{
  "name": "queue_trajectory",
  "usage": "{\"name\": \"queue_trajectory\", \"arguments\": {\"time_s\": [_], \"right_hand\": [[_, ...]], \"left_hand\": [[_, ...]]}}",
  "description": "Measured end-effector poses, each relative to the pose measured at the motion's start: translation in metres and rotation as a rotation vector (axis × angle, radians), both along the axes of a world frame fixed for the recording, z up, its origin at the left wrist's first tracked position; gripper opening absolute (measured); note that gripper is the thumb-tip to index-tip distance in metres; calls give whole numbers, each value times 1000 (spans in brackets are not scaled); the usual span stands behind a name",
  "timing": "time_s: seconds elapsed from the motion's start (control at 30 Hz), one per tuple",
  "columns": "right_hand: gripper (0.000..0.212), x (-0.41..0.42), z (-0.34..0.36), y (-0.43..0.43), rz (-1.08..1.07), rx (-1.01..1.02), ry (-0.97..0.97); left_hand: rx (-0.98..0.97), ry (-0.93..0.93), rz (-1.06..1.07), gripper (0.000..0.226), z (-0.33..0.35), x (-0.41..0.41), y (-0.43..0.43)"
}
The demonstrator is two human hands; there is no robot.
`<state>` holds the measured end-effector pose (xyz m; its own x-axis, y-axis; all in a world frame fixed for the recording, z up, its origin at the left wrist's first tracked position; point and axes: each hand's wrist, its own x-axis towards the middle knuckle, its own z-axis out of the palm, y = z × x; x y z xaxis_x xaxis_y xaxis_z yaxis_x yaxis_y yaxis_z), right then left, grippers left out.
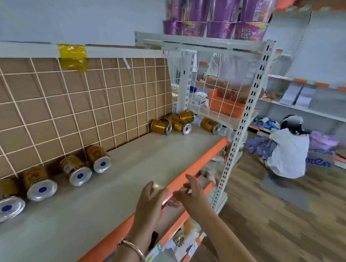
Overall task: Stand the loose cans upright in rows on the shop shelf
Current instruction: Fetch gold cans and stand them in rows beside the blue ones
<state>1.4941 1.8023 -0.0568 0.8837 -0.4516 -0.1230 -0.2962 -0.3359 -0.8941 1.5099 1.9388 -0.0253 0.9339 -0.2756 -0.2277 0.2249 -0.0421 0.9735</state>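
Cans [76, 171] lying flat along shelf [141, 158] back, left and centre frame. My left hand [149, 200], right hand [191, 192] spread, empty, lower centre. I'd grip nearest can mid-body, stand it by grid [86, 91].

- Purple round paper noodle tubs [218, 14], stacked two high, top right.
- Orange plastic basket [225, 106], far right.
- Person crouching in a white shirt [287, 155] on the wood-plank floor [293, 234].
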Motion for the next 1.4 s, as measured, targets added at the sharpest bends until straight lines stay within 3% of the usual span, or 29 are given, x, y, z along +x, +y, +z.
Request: {"name": "queue_trajectory", "arguments": {"time_s": [0.23,0.43,0.63,0.9,1.07,1.23,1.4], "right_hand": [[59,73,0,-45,-4,11,39],[47,135,9,-79,-20,49,28],[56,197,6,-87,47,1,66],[80,289,25,-120,284,-252,20],[90,338,20,-142,370,-310,140],[84,361,13,-153,369,-632,320],[76,327,21,-156,448,-354,344]], "left_hand": [[-151,118,44,51,-9,87,-52],[-217,219,53,36,-10,145,-78],[-248,332,129,7,-25,184,-81],[-211,414,179,12,-23,221,-94],[-199,441,317,8,-23,255,-110],[-265,458,395,10,-23,282,-136],[-263,455,393,28,-23,300,-164]]}}
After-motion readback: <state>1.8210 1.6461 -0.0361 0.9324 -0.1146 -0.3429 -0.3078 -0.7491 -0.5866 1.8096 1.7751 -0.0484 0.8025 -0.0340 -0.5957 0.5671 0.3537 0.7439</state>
